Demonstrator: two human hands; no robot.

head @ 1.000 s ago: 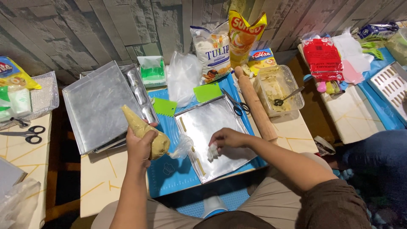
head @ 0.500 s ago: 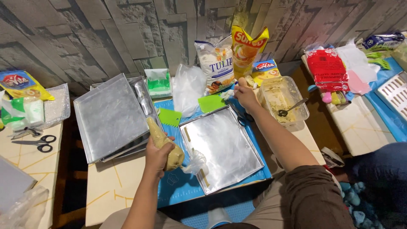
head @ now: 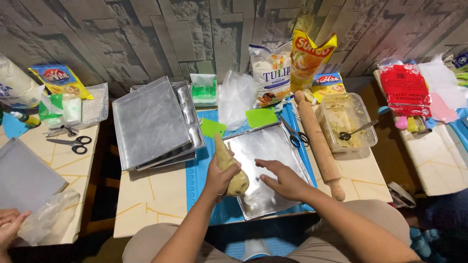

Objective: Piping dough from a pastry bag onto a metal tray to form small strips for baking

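My right hand [head: 285, 181] has come back from the far side of the tabletop [head: 156, 195], where it was up by the wooden rolling pin [head: 319, 143] half a second ago, and now hovers low over the shiny rectangular metal baking tray [head: 273, 146], while my left hand [head: 219, 178] has kept its grip throughout. The left fingers [head: 229, 171] are clenched around the clear plastic piping bag of tan dough [head: 228, 163], wrapping its lower, fatter half; the twisted top sticks up above my knuckles and the filled end points down at the tray's near left part, touching it or just above it, I cannot tell which. My right fingers are spread and released, holding nothing, palm down just beside the bag's tip, near it but apart. To do this well, I judge that I should squeeze steadily from above the bulge, keep the bag fairly upright, and let my right fingers steady the tip instead of gripping it, so each portion lands cleanly with room around it. The black-handled scissors [head: 295, 135] and the clear plastic tub of dough with a spoon [head: 346, 122] lie beyond the tray.
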